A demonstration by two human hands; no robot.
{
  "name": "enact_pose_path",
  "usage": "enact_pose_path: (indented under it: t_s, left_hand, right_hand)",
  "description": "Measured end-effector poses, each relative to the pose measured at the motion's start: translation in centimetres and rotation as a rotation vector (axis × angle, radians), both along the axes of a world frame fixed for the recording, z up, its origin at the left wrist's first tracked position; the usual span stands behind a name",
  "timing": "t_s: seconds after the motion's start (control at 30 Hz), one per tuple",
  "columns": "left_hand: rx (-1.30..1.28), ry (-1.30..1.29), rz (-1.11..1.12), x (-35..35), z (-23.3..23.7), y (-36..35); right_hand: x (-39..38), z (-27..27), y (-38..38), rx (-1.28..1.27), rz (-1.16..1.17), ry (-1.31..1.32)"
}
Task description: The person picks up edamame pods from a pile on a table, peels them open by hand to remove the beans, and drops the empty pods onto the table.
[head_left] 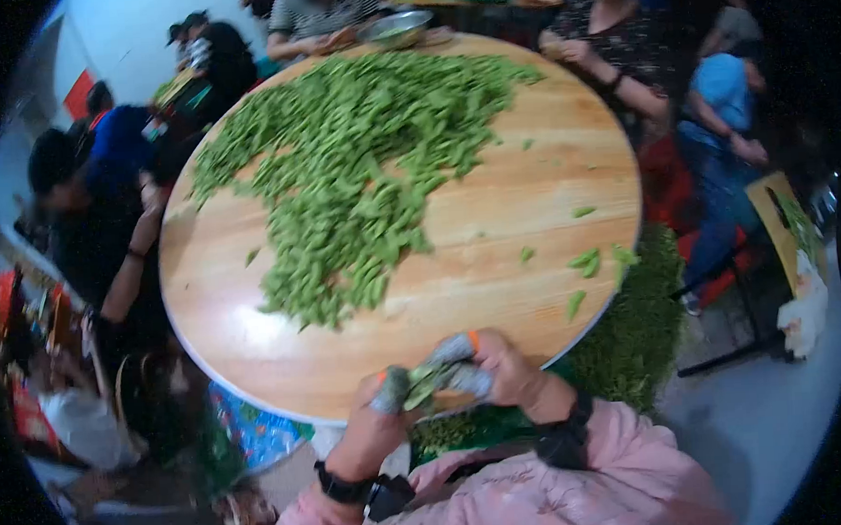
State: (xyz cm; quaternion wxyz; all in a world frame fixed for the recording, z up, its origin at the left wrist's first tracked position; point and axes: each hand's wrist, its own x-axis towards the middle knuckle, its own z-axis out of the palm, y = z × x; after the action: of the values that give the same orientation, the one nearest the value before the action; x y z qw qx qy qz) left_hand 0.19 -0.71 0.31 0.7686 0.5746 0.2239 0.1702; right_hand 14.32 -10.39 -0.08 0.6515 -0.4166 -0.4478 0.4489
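Observation:
A green bean pod (428, 384) is pinched between my two hands at the table's near edge. My left hand (373, 424) is closed on its left end, and my right hand (508, 369) grips the right end. Grey coverings with orange bands wrap thumbs and fingers on both hands. Beyond them, a big heap of green pods (350, 162) spreads over the round wooden table (521, 211). A few loose pods (585, 262) lie near the right rim.
A metal bowl (396, 29) stands at the far rim. People sit around the table, one in a striped shirt (321, 18). Green plant matter (639, 323) is piled on the floor at right. A blue patterned bag (254, 429) lies below the near left rim.

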Motion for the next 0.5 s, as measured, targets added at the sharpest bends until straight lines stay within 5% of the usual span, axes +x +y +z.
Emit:
enact_pose_path:
  t_s: [0.1,0.5]
  left_hand:
    - [-0.121,0.054,-0.056,-0.3,0.6,0.7]
    - [0.215,0.096,-0.087,0.7,0.4,0.9]
  right_hand:
    - [-0.3,0.8,0.0,-0.079,-0.027,-0.030]
    - [-0.5,1.9,0.0,-0.268,-0.188,-0.268]
